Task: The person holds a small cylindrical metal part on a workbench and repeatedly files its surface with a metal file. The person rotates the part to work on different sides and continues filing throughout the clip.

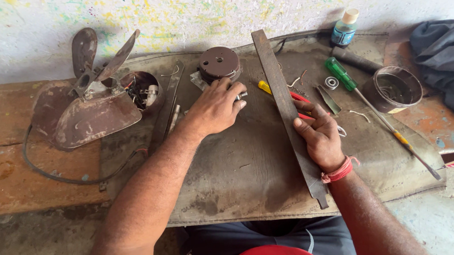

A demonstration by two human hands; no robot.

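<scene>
Taking the long flat metal bar [284, 107] as landmark: far to its left a rusty fan assembly [90, 100] lies tipped on the desk [14, 152], blades up, parked out of the way. Nearer, just left of the bar, the left hand [215, 108] presses down on a small metal part [241, 95] below the round motor housing [219, 63], fingers curled together over it as if steadying it. The right hand [319, 136] touches the bar's right edge, fingers wrapped around a red-handled tool [300, 99]. Further right lie a green screwdriver [350, 81] and a round cup [392, 88].
</scene>
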